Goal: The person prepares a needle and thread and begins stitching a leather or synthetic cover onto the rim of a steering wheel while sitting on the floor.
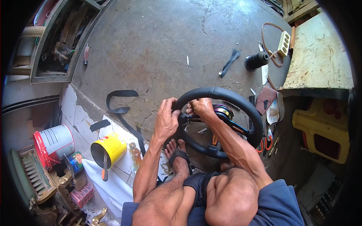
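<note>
A black steering wheel stands tilted in front of my knees, above my sandalled foot. Its dark spokes have orange edges, and a shiny multicoloured hub shows at the centre. My left hand is closed round the left side of the rim, thumb toward the inside. Across the wheel's face reaches my right arm. The fingers of my right hand are bent and pinched together at the inner left rim, by the end of a spoke. What they pinch is too small to make out.
Black strips lie on the floor at left, beside a yellow can, a glass bottle and a red-and-white bucket. At right are a black spool, a power strip, orange-handled scissors and a wooden board.
</note>
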Action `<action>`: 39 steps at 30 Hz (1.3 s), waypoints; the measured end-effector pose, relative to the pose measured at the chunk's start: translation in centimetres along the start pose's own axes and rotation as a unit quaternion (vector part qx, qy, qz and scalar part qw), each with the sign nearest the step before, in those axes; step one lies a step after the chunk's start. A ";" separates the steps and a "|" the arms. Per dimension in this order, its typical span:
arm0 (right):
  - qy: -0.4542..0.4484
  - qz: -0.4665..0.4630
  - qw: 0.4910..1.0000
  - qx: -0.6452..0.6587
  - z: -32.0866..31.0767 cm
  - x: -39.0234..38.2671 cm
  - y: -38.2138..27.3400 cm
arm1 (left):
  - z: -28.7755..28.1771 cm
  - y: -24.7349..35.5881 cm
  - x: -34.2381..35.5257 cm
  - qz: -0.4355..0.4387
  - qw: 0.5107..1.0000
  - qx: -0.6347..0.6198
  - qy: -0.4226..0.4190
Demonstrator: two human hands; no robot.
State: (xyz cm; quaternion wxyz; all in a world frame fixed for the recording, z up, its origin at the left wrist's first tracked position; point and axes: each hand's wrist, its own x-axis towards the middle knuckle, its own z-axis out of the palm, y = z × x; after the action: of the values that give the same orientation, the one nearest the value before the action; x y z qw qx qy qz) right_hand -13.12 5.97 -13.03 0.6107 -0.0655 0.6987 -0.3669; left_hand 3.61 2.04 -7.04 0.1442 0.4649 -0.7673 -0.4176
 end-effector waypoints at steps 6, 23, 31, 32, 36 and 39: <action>0.001 -0.005 0.999 0.038 -0.1 0.0 0.0 | 0.0 0.0 0.3 0.009 1.000 0.002 0.001; -0.047 0.007 0.998 0.045 -0.9 0.6 0.3 | 0.0 0.0 0.4 -0.005 1.000 -0.016 -0.005; -0.066 0.042 0.996 0.035 -1.0 0.1 -0.4 | 0.1 -0.4 0.3 -0.006 1.000 -0.010 -0.009; -0.070 0.043 0.996 0.025 -1.0 0.1 -0.5 | 0.1 -0.4 0.3 -0.005 1.000 -0.010 -0.008; -0.081 0.032 0.996 0.009 -1.2 0.1 -0.1 | 0.2 -0.2 0.4 0.005 1.000 -0.004 -0.009; -0.077 0.017 0.997 0.012 -1.0 0.1 -0.2 | 0.2 -0.2 0.5 0.006 1.000 -0.002 -0.004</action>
State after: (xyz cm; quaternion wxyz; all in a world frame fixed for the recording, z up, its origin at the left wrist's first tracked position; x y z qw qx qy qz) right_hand -14.13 6.17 -13.03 0.6697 -0.0741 0.6460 -0.3588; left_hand 3.36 1.71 -7.44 0.1442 0.4579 -0.7700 -0.4202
